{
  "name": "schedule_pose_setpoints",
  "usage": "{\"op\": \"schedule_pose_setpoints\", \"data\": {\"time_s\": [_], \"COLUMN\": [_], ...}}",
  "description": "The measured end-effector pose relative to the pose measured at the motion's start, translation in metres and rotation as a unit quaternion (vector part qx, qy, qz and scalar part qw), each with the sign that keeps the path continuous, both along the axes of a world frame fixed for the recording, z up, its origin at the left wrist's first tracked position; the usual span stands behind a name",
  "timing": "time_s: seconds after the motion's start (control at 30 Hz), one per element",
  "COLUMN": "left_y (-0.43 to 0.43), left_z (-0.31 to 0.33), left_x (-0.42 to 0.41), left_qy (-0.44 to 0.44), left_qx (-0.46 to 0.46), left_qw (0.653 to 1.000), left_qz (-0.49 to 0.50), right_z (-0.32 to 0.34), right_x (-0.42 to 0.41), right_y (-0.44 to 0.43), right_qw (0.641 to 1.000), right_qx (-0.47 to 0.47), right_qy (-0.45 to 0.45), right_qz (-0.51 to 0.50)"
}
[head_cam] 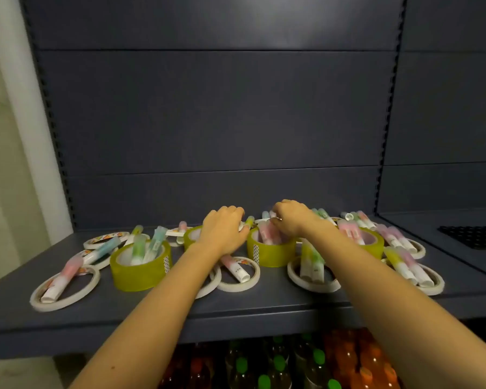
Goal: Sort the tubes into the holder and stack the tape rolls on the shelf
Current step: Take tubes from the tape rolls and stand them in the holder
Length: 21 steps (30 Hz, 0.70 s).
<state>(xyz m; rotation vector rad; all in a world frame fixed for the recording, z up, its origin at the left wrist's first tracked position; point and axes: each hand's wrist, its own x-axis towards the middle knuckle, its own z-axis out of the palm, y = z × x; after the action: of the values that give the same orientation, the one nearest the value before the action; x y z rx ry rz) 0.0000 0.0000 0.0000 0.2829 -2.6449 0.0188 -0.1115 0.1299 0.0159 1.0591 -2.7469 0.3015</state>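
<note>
Shelf (180,313): thin white tape rolls (65,290) and thick yellow tape rolls (141,265), with tubes (149,245) lying in and across them. left hand (223,231): palm down over a yellow roll, fingers curled, grip not discernible. right hand (292,220): fingers curled among pink tubes in the next yellow roll, pinch unclear. Black holder (472,237): far right.

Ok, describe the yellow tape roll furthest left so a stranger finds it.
On the dark grey shelf, look left of the left hand. The yellow tape roll sits near the front edge among thin white tape rings. It is the yellow roll nearest the front, with green and blue tubes propped inside.
</note>
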Motion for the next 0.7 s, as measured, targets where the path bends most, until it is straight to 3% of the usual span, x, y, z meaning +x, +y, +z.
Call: {"op": "schedule_pose_setpoints", "data": {"time_s": [0.33,0.5,0.7], "left_y": [-0.017,-0.007,0.011], "left_z": [0.007,0.013,0.006], "left_x": [-0.028,-0.045,-0.068], "left_qy": [-0.029,-0.046,-0.066], "left_qx": [-0.003,0.065,0.105], "left_qw": [1.0,0.997,0.991], "left_qz": [0.007,0.004,0.047], "right_z": [-0.001,0.015,0.037], "right_x": [-0.026,-0.032,-0.025], "right_y": [-0.012,0.003,0.035], "right_qw": [0.996,0.989,0.963], "right_qx": [0.003,-0.075,-0.242], "right_qy": [-0.085,-0.128,-0.121], "right_qz": [-0.04,-0.005,0.017]}}
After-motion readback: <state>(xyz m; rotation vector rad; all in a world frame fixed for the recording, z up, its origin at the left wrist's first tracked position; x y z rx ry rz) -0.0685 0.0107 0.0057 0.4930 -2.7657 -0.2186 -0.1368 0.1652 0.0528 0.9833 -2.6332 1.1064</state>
